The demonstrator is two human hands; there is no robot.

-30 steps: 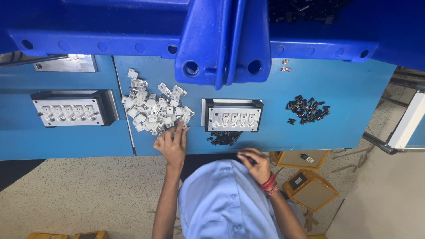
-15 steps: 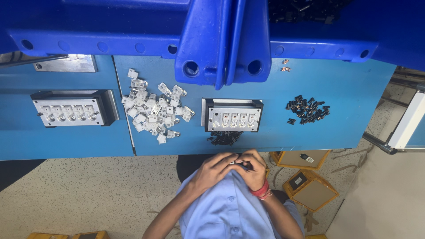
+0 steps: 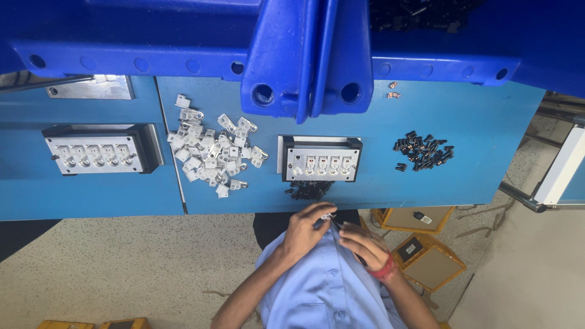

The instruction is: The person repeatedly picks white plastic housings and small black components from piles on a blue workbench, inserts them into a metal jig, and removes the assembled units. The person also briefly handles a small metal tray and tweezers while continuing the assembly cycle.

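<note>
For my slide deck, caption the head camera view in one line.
Both hands, left hand and right hand, pinch a small white part below the blue workbench.

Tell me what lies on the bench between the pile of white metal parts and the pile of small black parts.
In the head view, a black-framed fixture block with a row of slots sits between the white metal parts and the black parts; bare blue bench flanks it.

Factory assembly workshop, blue workbench point(image 3: 378, 183), metal jigs point(image 3: 322, 159), heaps of small white parts point(image 3: 210, 155), blue frame point(image 3: 308, 55)
</note>
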